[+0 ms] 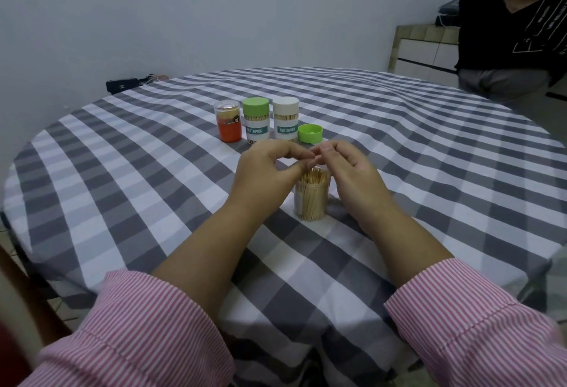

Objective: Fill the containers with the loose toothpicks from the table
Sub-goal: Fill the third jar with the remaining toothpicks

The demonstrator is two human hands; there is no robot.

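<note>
toothpicks [313,193] stand packed in an open clear container [311,202] on the checked tablecloth [153,171] — right between the two hands. left hand [264,171] and right hand [352,171] curl their fingertips together just above it; i cannot tell if they pinch anything. a loose green lid [310,133] sits behind — beside three closed containers [256,121].

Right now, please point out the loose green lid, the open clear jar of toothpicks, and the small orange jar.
loose green lid [310,134]: head view, on its side wall.
open clear jar of toothpicks [312,202]: head view, on its front wall.
small orange jar [228,128]: head view, on its orange body.
</note>
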